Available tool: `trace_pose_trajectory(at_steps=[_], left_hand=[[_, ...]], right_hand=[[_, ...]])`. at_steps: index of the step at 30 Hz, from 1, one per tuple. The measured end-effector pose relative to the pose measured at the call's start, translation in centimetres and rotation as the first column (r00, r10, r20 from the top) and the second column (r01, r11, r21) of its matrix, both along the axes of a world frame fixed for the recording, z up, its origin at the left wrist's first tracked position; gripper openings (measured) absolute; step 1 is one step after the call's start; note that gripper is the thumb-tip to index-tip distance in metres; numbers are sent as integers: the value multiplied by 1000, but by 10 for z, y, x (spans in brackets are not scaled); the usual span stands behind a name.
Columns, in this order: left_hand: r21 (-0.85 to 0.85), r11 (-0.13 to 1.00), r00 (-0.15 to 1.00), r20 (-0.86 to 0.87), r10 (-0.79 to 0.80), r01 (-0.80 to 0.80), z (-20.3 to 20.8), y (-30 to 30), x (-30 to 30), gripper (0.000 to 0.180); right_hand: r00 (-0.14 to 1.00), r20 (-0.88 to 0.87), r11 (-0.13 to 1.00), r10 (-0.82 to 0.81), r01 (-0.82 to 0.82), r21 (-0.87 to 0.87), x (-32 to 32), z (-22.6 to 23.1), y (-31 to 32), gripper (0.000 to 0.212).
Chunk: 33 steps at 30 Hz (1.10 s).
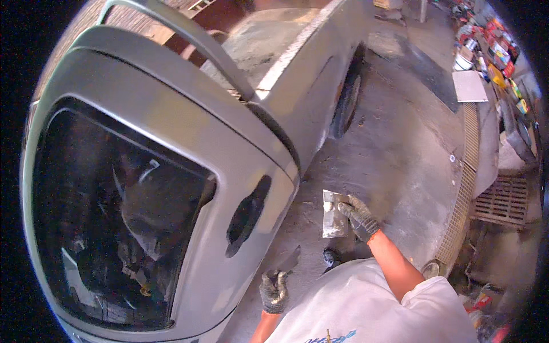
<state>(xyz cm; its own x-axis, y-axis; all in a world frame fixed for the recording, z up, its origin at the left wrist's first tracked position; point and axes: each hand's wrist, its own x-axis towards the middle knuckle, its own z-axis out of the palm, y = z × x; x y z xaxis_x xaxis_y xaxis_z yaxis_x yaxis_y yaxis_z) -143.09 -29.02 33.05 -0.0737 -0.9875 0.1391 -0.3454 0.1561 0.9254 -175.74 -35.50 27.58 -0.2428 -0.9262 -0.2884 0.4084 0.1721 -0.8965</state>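
My right hand, in a dark work glove with pale patches, grips the edge of a flat rectangular plate. Whitish smears show on the plate's face. Lower and to the left, my left hand, gloved the same way, has its fingers curled round a putty knife. Its thin grey blade points up and to the right; the handle is hidden in the glove. Close to the left hand stands a grey pickup truck with lighter, patchy paint. Neither hand touches its door.
The truck fills the left side, with its open bed and rear wheel farther off. A long floor grating runs along the right. Beyond it lie a pale board, a metal grate and heaped cans and bottles.
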Motion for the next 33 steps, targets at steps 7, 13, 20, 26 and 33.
trace_pose_trajectory(at_steps=[7, 13, 20, 26, 33], left_hand=[[23, 992, 991, 48, 124, -125, 48, -35, -44, 18], [29, 969, 949, -199, 245, -244, 107, -44, -166, 19], [-177, 981, 961, 250, 120, -77, 159, -38, -256, 16], [-14, 968, 955, 160, 251, -252, 150, -47, -243, 21], [83, 910, 911, 112, 396, -406, 141, -15, -161, 24]], right_hand=[[942, 334, 989, 26, 25, -147, 4, 48, 7, 27], [987, 160, 983, -17, 46, -178, -27, 106, 3, 23], [928, -370, 930, -35, -105, -351, -90, 134, -20, 20], [815, -556, 886, -164, -126, -446, -106, 176, -64, 38], [590, -803, 641, -86, -584, -498, -111, 208, -138, 43]])
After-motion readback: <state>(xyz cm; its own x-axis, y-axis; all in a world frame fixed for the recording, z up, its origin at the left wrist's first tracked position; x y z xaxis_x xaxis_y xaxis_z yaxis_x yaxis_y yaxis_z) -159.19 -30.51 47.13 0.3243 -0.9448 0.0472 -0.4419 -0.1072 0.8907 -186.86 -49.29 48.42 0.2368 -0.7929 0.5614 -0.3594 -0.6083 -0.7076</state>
